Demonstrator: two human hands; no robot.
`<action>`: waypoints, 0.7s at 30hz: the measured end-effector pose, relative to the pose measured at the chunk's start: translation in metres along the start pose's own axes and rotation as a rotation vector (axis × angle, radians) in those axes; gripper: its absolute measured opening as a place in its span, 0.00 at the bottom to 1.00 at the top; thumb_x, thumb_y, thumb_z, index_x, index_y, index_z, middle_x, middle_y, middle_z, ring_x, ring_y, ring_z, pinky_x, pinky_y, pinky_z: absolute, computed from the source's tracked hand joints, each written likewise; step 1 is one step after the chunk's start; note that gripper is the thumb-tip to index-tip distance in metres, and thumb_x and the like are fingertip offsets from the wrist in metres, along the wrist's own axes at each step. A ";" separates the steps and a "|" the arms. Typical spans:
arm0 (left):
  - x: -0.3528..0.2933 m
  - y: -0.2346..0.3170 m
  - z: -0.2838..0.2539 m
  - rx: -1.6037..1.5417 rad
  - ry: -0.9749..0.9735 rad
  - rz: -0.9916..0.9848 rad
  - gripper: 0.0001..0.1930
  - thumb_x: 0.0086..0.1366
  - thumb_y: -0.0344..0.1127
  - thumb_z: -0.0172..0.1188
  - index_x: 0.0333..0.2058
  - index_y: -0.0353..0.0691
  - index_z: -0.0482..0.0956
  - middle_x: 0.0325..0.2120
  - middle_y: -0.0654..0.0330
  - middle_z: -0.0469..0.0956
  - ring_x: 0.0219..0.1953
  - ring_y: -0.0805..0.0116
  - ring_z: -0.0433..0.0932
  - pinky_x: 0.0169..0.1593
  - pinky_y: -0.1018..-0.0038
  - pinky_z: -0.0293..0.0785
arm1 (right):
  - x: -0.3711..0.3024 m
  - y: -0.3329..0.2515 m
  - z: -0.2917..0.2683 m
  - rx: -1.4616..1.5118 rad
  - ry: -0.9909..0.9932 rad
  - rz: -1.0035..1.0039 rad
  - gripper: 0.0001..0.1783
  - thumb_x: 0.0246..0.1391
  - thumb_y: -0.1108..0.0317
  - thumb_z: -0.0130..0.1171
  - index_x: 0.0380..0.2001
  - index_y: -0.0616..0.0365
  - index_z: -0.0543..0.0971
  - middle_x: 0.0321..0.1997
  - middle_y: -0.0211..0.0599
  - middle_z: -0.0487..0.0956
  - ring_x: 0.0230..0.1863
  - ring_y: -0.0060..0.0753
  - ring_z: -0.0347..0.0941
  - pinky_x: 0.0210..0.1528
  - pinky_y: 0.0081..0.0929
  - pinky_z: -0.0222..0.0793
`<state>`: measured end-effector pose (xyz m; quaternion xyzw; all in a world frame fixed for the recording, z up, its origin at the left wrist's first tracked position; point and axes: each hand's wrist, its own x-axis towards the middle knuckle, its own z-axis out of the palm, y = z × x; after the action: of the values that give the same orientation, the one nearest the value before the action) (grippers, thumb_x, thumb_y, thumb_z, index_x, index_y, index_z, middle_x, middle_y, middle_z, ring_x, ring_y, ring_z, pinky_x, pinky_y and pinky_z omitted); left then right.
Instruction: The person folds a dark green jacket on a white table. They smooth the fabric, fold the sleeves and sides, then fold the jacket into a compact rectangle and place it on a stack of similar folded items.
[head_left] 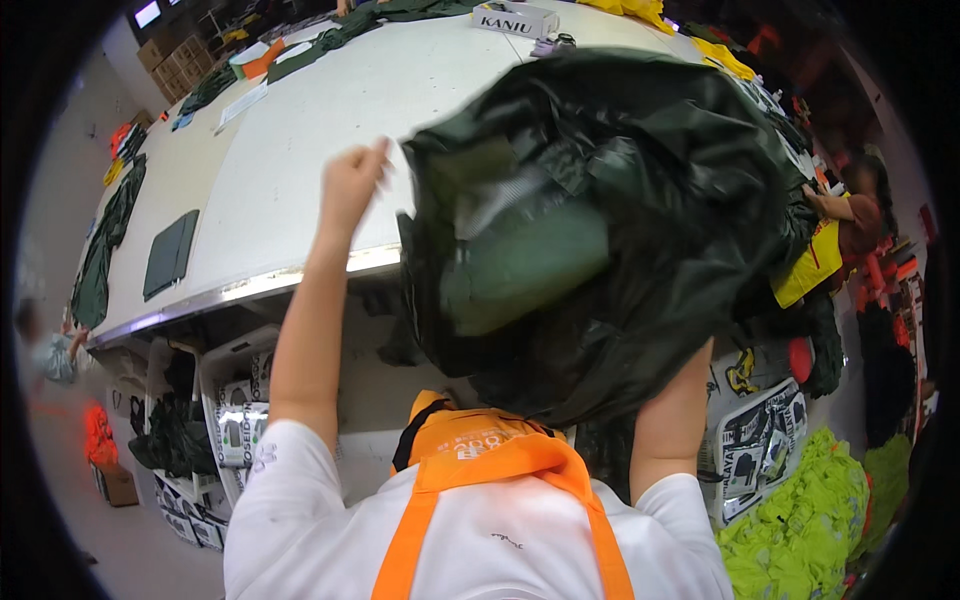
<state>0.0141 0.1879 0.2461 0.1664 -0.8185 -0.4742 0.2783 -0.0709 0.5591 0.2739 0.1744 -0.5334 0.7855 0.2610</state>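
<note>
A large, shiny dark green piece of waterproof fabric (690, 200) billows up in front of me over the table's near edge, smeared by motion. Its opening faces me, with a paler green layer and a whitish patch inside. My left hand (352, 188) is raised to the left of the fabric, apart from it. Its fingers look curled in, slightly blurred, with nothing visible in them. My right forearm runs up under the fabric, which hides my right hand. A folded dark green piece (171, 254) lies flat on the white table (290, 150) to the left.
A grey-white box (515, 20) stands at the table's far side. Dark garments (108, 245) lie along the left edge. Crates of packaged goods (235, 420) stand below. At the right are a co-worker (865, 215), a yellow piece (812, 262) and a lime-yellow pile (800, 520).
</note>
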 end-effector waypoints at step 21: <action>-0.083 0.104 -0.064 -0.721 -1.227 0.735 0.13 0.39 0.27 0.52 0.24 0.24 0.80 0.12 0.52 0.73 0.11 0.61 0.65 0.15 0.71 0.56 | -0.017 0.007 0.022 -0.247 -1.128 0.293 0.22 0.47 0.79 0.57 0.49 0.62 0.73 0.50 0.40 0.77 0.48 0.33 0.74 0.52 0.26 0.68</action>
<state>0.1184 0.2401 0.3366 -0.5047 -0.6242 -0.5945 -0.0463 -0.0614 0.5324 0.2672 0.4577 -0.6955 0.5317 -0.1553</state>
